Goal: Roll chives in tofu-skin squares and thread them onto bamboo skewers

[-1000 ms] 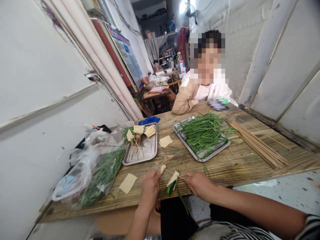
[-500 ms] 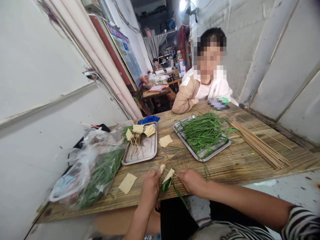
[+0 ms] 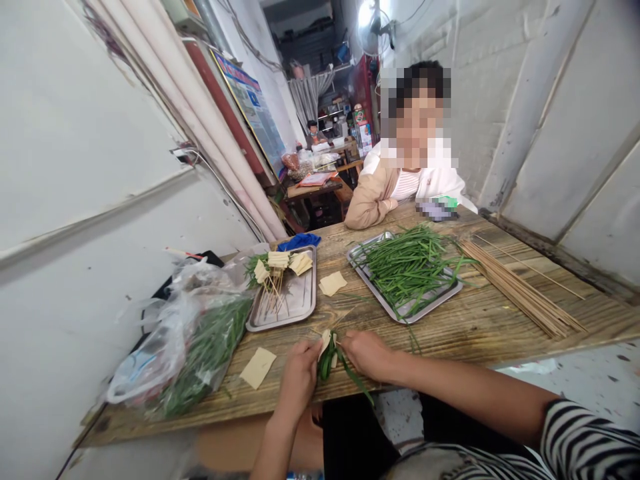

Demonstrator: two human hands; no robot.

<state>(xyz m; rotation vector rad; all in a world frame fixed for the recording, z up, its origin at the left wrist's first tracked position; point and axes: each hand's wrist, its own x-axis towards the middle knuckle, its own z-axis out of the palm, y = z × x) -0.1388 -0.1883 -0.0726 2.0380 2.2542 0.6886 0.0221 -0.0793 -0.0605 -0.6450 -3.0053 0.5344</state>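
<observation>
At the table's near edge, my left hand (image 3: 300,370) is closed on a pale beige tofu sheet (image 3: 325,341) folded around green chives (image 3: 326,363). Close beside it, my right hand (image 3: 373,357) pinches a thin bamboo skewer, mostly hidden, which meets the wrapped bundle. Long green leaves hang from the bundle over the table edge. Single flat tofu sheets lie near my left hand, one to the left (image 3: 257,368) and another farther back (image 3: 333,283).
A metal tray (image 3: 295,303) at left holds skewered tofu rolls (image 3: 277,260). Another tray (image 3: 440,301) carries loose chives (image 3: 405,263). Bamboo skewers (image 3: 520,293) lie at right, and a plastic bag of greens (image 3: 210,357) at left. Across the table sits a person (image 3: 370,193) with folded arms.
My right hand has moved left, up close to my left hand. The two folded pieces of tofu on the skewer, apart before, are now close together around the chives.
</observation>
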